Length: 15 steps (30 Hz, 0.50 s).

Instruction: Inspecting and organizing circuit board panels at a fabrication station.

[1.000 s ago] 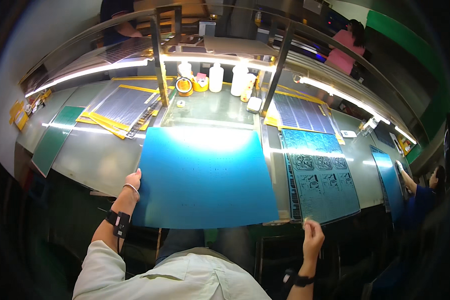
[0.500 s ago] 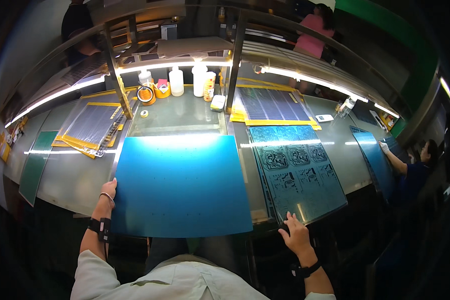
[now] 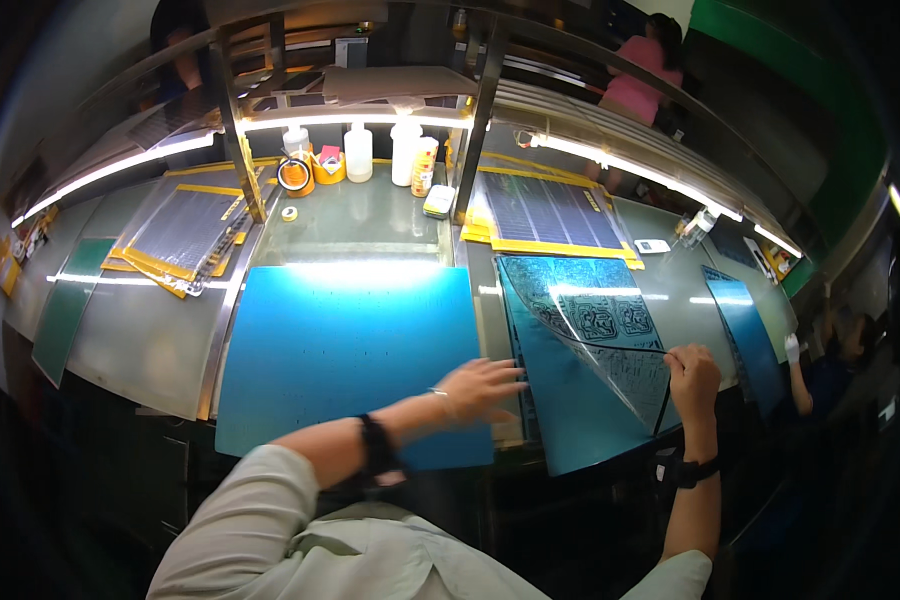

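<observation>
My right hand (image 3: 692, 375) pinches the near edge of a transparent film (image 3: 610, 325) printed with dark circuit patterns. The film is peeled up and folded diagonally, its far part still lying on a blue board (image 3: 575, 420) at the right. Over the right side of another blue board (image 3: 345, 340), in front of me, my left hand (image 3: 478, 388) reaches across with its fingers spread, holding nothing. That second board lies flat on the bench and its surface is plain with small dark marks.
Yellow-edged films (image 3: 550, 212) lie behind the right board, and more yellow-edged sheets (image 3: 185, 235) at the left. White bottles (image 3: 358, 153) and tape rolls (image 3: 295, 176) stand at the back under a lamp. Metal posts (image 3: 482, 120) hold a shelf. A co-worker (image 3: 840, 365) works at the far right.
My left hand has left the left edge of the middle board and swung right. My right hand has taken the film's near edge and lifted it, baring part of the blue board.
</observation>
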Each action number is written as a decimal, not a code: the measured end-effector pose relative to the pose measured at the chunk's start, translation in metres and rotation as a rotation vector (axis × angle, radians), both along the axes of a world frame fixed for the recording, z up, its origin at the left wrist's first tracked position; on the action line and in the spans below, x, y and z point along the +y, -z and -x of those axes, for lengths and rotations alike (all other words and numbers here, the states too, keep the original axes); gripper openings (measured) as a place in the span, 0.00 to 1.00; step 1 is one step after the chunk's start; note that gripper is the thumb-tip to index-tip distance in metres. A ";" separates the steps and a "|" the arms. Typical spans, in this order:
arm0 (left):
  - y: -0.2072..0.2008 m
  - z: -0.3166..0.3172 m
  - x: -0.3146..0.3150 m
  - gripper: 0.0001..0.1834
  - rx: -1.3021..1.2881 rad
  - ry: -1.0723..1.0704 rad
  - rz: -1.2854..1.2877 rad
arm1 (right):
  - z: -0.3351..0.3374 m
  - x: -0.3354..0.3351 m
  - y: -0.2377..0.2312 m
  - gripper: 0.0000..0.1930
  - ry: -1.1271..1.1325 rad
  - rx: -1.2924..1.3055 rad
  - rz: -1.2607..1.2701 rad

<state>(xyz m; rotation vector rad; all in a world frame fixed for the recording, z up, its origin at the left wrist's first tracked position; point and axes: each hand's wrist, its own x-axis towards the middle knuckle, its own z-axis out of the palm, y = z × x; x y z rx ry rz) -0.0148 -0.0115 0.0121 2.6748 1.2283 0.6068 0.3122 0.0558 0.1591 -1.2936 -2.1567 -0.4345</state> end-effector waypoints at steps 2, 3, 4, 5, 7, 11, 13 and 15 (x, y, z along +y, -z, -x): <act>-0.002 -0.057 0.009 0.42 0.131 -0.104 0.054 | -0.014 0.006 -0.014 0.05 0.129 -0.141 0.098; 0.004 -0.069 0.010 0.42 0.125 -0.098 0.050 | -0.027 0.009 -0.022 0.04 0.136 -0.204 -0.070; 0.015 -0.076 0.013 0.44 0.165 -0.147 0.106 | -0.018 0.005 -0.042 0.03 0.108 -0.156 -0.127; 0.023 -0.078 0.015 0.45 0.207 -0.210 0.170 | 0.001 -0.003 -0.069 0.02 0.064 -0.105 -0.177; 0.020 -0.077 0.012 0.45 0.219 -0.252 0.179 | 0.039 -0.037 -0.110 0.03 -0.086 -0.226 -0.388; 0.007 -0.087 0.011 0.43 0.256 -0.275 0.198 | 0.031 -0.100 -0.124 0.06 -0.077 -0.093 -0.473; 0.007 -0.091 0.016 0.41 0.148 -0.239 0.305 | 0.002 -0.121 -0.107 0.06 -0.093 -0.072 -0.418; 0.016 -0.070 0.032 0.35 -0.240 -0.153 0.601 | -0.021 -0.134 -0.066 0.10 -0.156 0.314 -0.095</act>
